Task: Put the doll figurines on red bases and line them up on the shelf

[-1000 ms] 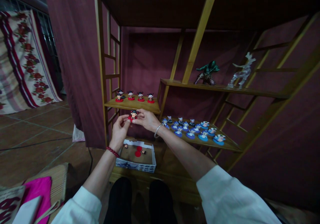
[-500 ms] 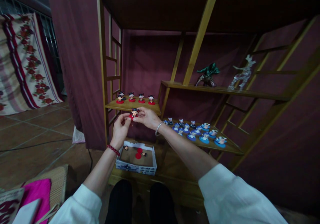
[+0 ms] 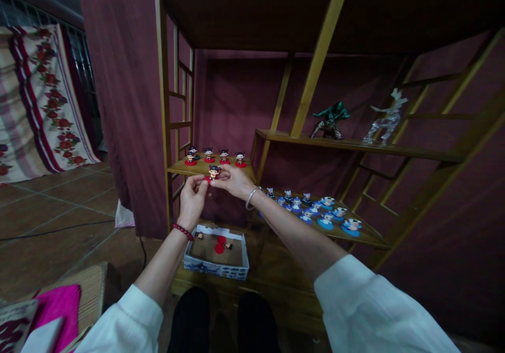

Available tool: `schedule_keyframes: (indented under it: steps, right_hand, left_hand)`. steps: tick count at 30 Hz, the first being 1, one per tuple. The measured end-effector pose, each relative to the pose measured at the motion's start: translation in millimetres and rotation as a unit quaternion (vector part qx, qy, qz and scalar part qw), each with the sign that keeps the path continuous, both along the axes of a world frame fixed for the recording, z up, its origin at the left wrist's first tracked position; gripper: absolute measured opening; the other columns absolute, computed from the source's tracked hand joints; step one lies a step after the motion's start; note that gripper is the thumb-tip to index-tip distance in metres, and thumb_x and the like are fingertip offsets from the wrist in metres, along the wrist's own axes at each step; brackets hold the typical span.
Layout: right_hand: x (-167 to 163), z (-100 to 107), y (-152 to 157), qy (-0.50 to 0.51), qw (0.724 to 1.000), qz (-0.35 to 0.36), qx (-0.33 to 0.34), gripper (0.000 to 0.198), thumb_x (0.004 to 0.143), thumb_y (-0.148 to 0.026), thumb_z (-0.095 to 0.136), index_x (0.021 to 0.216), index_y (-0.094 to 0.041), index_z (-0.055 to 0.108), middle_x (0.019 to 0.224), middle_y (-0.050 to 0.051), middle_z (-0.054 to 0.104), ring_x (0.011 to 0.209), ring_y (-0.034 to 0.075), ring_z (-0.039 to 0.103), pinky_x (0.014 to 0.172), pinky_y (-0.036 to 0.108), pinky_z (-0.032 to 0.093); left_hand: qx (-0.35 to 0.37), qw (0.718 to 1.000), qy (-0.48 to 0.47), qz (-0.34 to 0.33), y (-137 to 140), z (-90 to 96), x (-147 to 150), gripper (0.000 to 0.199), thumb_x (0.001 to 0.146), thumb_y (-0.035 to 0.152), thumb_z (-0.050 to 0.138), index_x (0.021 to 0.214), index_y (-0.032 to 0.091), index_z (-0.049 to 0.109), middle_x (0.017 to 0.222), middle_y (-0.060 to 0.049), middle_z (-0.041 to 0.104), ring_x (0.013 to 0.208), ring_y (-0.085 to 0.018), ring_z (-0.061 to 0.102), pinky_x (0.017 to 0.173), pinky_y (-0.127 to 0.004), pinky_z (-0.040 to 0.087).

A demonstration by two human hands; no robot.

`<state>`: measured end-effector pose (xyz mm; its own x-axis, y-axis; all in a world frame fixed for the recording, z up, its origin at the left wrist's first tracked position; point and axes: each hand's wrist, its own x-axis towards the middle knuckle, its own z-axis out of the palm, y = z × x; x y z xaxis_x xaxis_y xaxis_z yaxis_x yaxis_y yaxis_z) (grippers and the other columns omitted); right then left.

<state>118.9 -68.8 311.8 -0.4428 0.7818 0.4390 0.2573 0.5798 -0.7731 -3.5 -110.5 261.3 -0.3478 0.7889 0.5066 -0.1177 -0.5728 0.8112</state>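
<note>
Between my two hands is a small black-haired doll figurine (image 3: 213,172) on a red round base, upright just in front of the left shelf (image 3: 179,167). My left hand (image 3: 193,195) pinches the base from the left. From the right, my right hand (image 3: 235,180) closes its fingers on the same figurine. Behind it, several similar red-based figurines (image 3: 224,156) stand on that shelf. Below my hands sits an open shallow box (image 3: 216,270), holding loose figurine heads (image 3: 200,235) and red round bases (image 3: 219,248).
Blue-based figurines (image 3: 325,220) crowd the lower right shelf. A green-caped figure (image 3: 332,119) and a clear deer-like figurine (image 3: 385,119) stand on the shelf above. A wooden upright (image 3: 317,63) divides the rack. A dark red curtain (image 3: 126,106) hangs at left.
Both hands have raised the figurine slightly, nearer the left shelf's front edge. The grip looks the same, and the view has shifted a little.
</note>
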Motion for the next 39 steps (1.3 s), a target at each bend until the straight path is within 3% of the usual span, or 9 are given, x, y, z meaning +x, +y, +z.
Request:
schedule_keyframes:
  steps: [4, 8, 16, 21, 27, 39]
  right_hand:
    - [-0.2, 2.9, 6.7, -0.005, 1.0, -0.004, 0.008, 0.046, 0.06, -0.023, 0.069, 0.101, -0.013, 0.049, 0.081, 0.003, 0.063, 0.074, 0.012, 0.059, 0.071, 0.027, 0.047]
    - [-0.3, 5.7, 14.5, -0.02, 0.999, -0.024, 0.023, 0.051, 0.059, -0.028, 0.07, 0.103, -0.013, 0.049, 0.079, 0.003, 0.062, 0.074, 0.013, 0.059, 0.07, 0.028, 0.047]
    - [-6.3, 9.6, 32.7, -0.035, 0.999, -0.029, 0.028, 0.047, 0.06, -0.027, 0.069, 0.102, -0.014, 0.05, 0.08, 0.003, 0.063, 0.073, 0.012, 0.06, 0.071, 0.028, 0.047]
    - [-11.5, 12.5, 40.9, -0.066, 0.995, -0.055, 0.049, 0.047, 0.06, -0.03, 0.069, 0.101, -0.014, 0.052, 0.079, 0.003, 0.063, 0.072, 0.013, 0.06, 0.07, 0.028, 0.047]
    - [-16.1, 12.5, 50.5, -0.091, 0.989, -0.083, 0.083, 0.043, 0.061, -0.029, 0.068, 0.098, -0.015, 0.054, 0.08, 0.002, 0.064, 0.074, 0.013, 0.06, 0.072, 0.028, 0.047]
    - [-18.0, 6.3, 68.7, -0.102, 0.987, -0.097, 0.083, 0.045, 0.059, -0.028, 0.07, 0.1, -0.018, 0.055, 0.082, 0.002, 0.064, 0.076, 0.014, 0.06, 0.074, 0.028, 0.046]
  left_hand:
    - [-0.002, 1.0, 0.012, 0.021, 5.9, 2.2, 0.6, 0.025, 0.068, 0.032, 0.056, 0.085, 0.014, 0.049, 0.078, -0.003, 0.055, 0.067, -0.013, 0.054, 0.056, -0.027, 0.048]
    - [0.022, 0.99, 0.092, 0.1, 14.2, 0.2, -3.4, 0.023, 0.072, 0.031, 0.052, 0.088, 0.015, 0.053, 0.083, -0.004, 0.058, 0.075, -0.014, 0.054, 0.071, -0.03, 0.045]
    - [0.059, 0.918, 0.289, 0.265, 11.7, 9.8, -9.9, 0.024, 0.075, 0.023, 0.044, 0.091, 0.018, 0.061, 0.092, -0.008, 0.06, 0.093, -0.022, 0.051, 0.086, -0.038, 0.036]
    - [0.087, 0.9, 0.329, 0.273, 13.4, 12.1, -10.4, 0.029, 0.074, 0.02, 0.044, 0.098, 0.017, 0.059, 0.103, -0.008, 0.059, 0.105, -0.023, 0.046, 0.093, -0.041, 0.032]
    - [0.069, 0.879, 0.38, 0.28, 20.8, 8.6, -11.5, 0.034, 0.076, 0.02, 0.041, 0.106, 0.014, 0.056, 0.109, -0.012, 0.057, 0.113, -0.025, 0.039, 0.094, -0.045, 0.03]
    - [0.091, 0.878, 0.385, 0.269, 33.6, 3.6, -15.8, 0.035, 0.074, 0.019, 0.043, 0.106, 0.016, 0.055, 0.106, -0.011, 0.058, 0.113, -0.025, 0.04, 0.095, -0.044, 0.029]
